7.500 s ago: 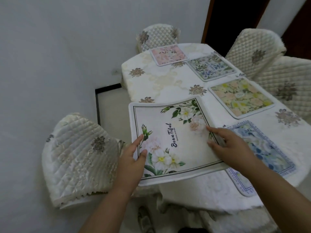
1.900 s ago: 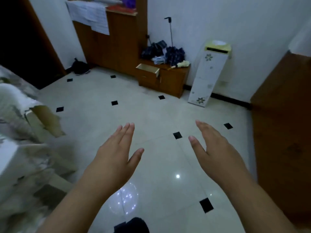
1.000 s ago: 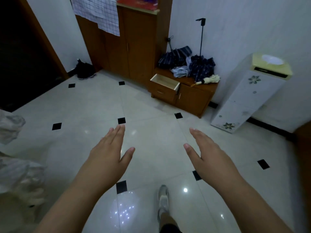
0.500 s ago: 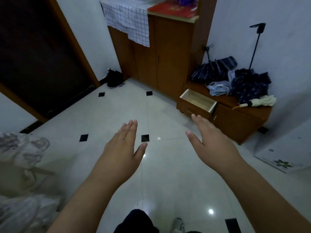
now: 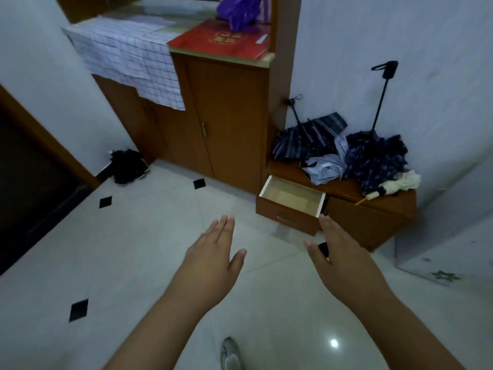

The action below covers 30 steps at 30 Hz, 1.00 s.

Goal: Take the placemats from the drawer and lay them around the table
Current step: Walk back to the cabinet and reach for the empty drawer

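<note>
The drawer (image 5: 292, 202) is much nearer now than half a second ago, sitting just beyond my fingertips where before it was further up the view, and the dark doorway (image 5: 29, 188) has slid off to the left edge. A second back I could see the whole low cabinet (image 5: 370, 217) and the white floral stand beside it; now only a pale corner of that stand shows at the right. My left hand (image 5: 213, 260) is out in front, palm down, fingers straight and close together, thumb angled out to the right, holding nothing. My right hand (image 5: 344, 260) reaches a little further forward, palm turned inward, fingers flat and loose, thumb spread left, also empty, its fingertips lying over the drawer's front right corner in the view. Both forearms come up from the bottom edge, roughly parallel, over the white tiled floor (image 5: 106, 249). The drawer stands pulled out, and its pale wooden inside looks bare from here, though the near wall hides the front strip, so I can't be sure. No placemats are in view at all. Folded umbrellas (image 5: 346, 153) lie heaped on the cabinet top behind the drawer.
</note>
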Each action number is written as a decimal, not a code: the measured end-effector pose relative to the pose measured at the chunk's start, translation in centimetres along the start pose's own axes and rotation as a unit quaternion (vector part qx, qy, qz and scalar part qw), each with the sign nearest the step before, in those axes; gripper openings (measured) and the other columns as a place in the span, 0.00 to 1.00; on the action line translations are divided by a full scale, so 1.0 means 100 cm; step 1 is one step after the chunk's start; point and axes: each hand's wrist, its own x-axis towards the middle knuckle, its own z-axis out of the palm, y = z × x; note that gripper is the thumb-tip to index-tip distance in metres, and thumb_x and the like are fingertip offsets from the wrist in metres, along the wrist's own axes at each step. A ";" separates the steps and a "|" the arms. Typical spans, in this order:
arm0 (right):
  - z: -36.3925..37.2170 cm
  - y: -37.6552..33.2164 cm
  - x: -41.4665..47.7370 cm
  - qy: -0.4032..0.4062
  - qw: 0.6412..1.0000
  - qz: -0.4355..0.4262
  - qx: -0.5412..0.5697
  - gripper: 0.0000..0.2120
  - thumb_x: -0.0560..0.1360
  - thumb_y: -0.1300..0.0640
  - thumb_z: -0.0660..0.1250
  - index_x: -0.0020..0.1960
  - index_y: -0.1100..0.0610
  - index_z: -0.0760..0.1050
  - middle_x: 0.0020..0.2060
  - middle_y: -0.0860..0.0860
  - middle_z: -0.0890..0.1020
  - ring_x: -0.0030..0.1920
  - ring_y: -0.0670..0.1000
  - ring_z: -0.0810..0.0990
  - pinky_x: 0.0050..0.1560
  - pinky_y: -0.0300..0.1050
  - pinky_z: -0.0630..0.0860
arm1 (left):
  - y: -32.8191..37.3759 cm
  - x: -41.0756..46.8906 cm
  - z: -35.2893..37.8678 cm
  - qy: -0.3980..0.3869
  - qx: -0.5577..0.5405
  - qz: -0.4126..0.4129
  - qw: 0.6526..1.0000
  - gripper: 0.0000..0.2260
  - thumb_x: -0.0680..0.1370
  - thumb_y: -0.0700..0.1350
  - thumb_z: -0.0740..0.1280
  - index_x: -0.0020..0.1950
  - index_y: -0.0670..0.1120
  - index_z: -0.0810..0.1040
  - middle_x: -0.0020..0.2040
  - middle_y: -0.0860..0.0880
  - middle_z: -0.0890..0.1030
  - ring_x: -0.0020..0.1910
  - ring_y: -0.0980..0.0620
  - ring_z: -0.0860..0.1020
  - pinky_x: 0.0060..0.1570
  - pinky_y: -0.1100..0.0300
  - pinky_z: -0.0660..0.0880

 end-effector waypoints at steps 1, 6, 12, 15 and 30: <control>0.004 0.000 0.017 0.005 1.000 0.010 -0.002 0.33 0.79 0.37 0.53 0.79 0.52 0.53 0.77 0.49 0.60 0.75 0.50 0.61 0.72 0.49 0.62 | -0.005 0.026 -0.001 -0.006 0.006 0.011 1.000 0.31 0.84 0.59 0.52 0.82 0.51 0.43 0.83 0.54 0.47 0.81 0.56 0.46 0.77 0.56 0.50; 0.030 0.025 0.090 0.002 0.997 0.075 0.012 0.34 0.80 0.38 0.54 0.79 0.55 0.54 0.77 0.52 0.60 0.77 0.51 0.58 0.74 0.49 0.59 | -0.005 0.141 0.011 -0.043 0.024 0.065 0.997 0.31 0.84 0.58 0.53 0.83 0.50 0.45 0.83 0.52 0.48 0.81 0.53 0.48 0.77 0.54 0.53; 0.063 0.086 0.186 -0.035 0.991 0.126 0.016 0.35 0.80 0.40 0.54 0.80 0.57 0.50 0.79 0.53 0.56 0.78 0.51 0.54 0.74 0.46 0.53 | 0.009 0.265 0.071 -0.048 0.019 0.081 0.995 0.30 0.85 0.54 0.53 0.82 0.48 0.43 0.83 0.50 0.46 0.81 0.52 0.47 0.76 0.53 0.55; 0.086 0.119 0.233 -0.047 0.988 0.146 0.023 0.35 0.81 0.39 0.54 0.80 0.57 0.50 0.79 0.52 0.54 0.78 0.50 0.52 0.74 0.45 0.52 | 0.014 0.319 0.112 -0.062 0.021 0.083 0.994 0.30 0.85 0.54 0.53 0.82 0.46 0.44 0.83 0.48 0.46 0.81 0.51 0.48 0.77 0.52 0.57; 0.299 0.241 0.359 -0.188 0.933 0.287 0.112 0.35 0.81 0.39 0.52 0.80 0.58 0.48 0.79 0.53 0.53 0.78 0.50 0.53 0.75 0.45 0.51 | -0.071 0.487 0.348 -0.257 0.100 0.065 0.959 0.28 0.85 0.53 0.51 0.82 0.43 0.48 0.82 0.45 0.51 0.81 0.48 0.52 0.76 0.54 0.56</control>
